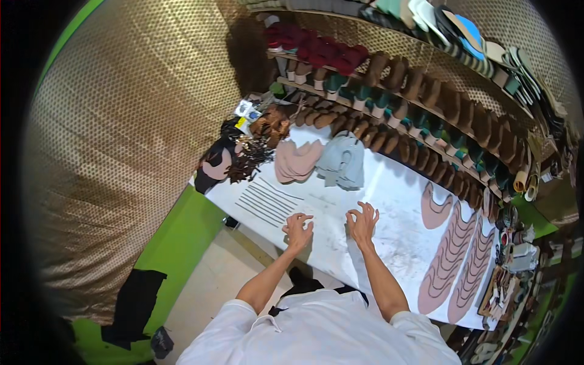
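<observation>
Both hands are over the white tabletop (328,243), a short gap between them. My left hand (297,232) is open, fingers bent and apart, with nothing visible in it. It is nearest to several thin dark strips (267,202) laid out in parallel on its left. My right hand (362,224) is open too, fingers spread and curled, and I see nothing in it. Beyond the hands lie a stack of pink curved shoe pieces (297,162) and a pile of pale grey-blue cut pieces (340,159). On the right, pink curved pieces with dark edges (447,258) overlap in long rows.
A heap of brown and black scraps (249,155) fills the table's far left corner. Racks of brown shoe forms (426,91) stand along the back. Tools and small items (508,261) crowd the right end. A gold patterned sheet (134,121) hangs at left.
</observation>
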`<action>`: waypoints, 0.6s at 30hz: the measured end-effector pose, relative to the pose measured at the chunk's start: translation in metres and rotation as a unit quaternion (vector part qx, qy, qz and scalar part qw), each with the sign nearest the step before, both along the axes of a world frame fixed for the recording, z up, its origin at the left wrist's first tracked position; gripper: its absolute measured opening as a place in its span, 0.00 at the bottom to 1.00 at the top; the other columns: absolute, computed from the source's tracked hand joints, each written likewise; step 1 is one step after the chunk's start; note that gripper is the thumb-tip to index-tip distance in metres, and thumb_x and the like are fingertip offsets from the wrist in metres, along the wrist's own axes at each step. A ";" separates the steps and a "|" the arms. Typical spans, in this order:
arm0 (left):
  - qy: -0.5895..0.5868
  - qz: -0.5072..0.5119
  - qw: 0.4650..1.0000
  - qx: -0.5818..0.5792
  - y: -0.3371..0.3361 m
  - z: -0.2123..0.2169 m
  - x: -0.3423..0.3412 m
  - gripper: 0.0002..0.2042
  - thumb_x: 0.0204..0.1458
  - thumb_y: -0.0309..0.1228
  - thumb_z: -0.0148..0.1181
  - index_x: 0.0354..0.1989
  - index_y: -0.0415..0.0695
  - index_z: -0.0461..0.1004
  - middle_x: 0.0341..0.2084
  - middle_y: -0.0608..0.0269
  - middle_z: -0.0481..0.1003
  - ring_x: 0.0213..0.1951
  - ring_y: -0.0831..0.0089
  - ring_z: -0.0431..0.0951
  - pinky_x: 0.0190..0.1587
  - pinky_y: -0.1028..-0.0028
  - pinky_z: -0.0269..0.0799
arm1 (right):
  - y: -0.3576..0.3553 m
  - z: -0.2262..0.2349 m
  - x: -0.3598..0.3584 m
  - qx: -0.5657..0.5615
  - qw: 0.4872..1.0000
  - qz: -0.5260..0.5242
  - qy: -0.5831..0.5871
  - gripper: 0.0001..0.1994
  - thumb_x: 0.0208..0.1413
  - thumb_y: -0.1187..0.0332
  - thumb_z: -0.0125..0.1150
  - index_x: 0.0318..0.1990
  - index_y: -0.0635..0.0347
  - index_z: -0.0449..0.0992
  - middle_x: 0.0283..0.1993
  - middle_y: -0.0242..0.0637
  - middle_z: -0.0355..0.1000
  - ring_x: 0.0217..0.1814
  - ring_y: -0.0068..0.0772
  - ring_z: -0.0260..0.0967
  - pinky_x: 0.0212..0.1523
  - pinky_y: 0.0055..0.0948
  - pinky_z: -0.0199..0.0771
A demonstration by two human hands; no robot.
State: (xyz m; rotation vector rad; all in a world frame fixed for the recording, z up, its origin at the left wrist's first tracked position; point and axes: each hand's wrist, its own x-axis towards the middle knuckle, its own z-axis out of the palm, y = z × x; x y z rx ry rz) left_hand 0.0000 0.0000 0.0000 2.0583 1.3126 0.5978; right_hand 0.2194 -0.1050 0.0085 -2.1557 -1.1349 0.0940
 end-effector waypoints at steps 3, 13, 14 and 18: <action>0.027 0.001 0.999 0.036 0.035 0.017 -0.091 0.11 0.52 0.35 0.68 0.44 0.60 0.85 0.51 0.69 0.74 0.59 0.63 0.67 0.58 0.51 0.53 | 0.032 -0.006 -0.076 0.001 1.000 0.010 0.017 0.08 0.54 0.60 0.71 0.35 0.51 0.88 0.64 0.40 0.71 0.75 0.48 0.56 0.76 0.69 0.37; 0.028 -0.017 0.999 0.030 0.115 0.038 -0.169 0.11 0.53 0.34 0.68 0.46 0.60 0.85 0.54 0.66 0.73 0.62 0.62 0.66 0.60 0.48 0.52 | 0.149 0.016 -0.118 -0.003 0.996 0.053 -0.075 0.07 0.55 0.62 0.70 0.37 0.50 0.89 0.63 0.39 0.71 0.74 0.47 0.57 0.75 0.67 0.40; 0.025 -0.018 0.999 0.018 0.121 0.037 -0.167 0.12 0.53 0.34 0.68 0.46 0.60 0.85 0.55 0.66 0.73 0.62 0.62 0.65 0.60 0.48 0.52 | 0.159 0.018 -0.116 -0.010 0.995 0.059 -0.086 0.06 0.55 0.62 0.71 0.37 0.50 0.89 0.63 0.39 0.72 0.74 0.47 0.57 0.75 0.67 0.41; 0.014 -0.056 0.998 0.029 0.141 0.037 -0.150 0.11 0.53 0.34 0.67 0.46 0.58 0.85 0.55 0.63 0.73 0.63 0.61 0.66 0.60 0.49 0.53 | 0.198 0.020 -0.099 -0.028 0.992 0.074 -0.098 0.07 0.53 0.64 0.71 0.38 0.50 0.89 0.63 0.39 0.71 0.73 0.47 0.57 0.75 0.66 0.43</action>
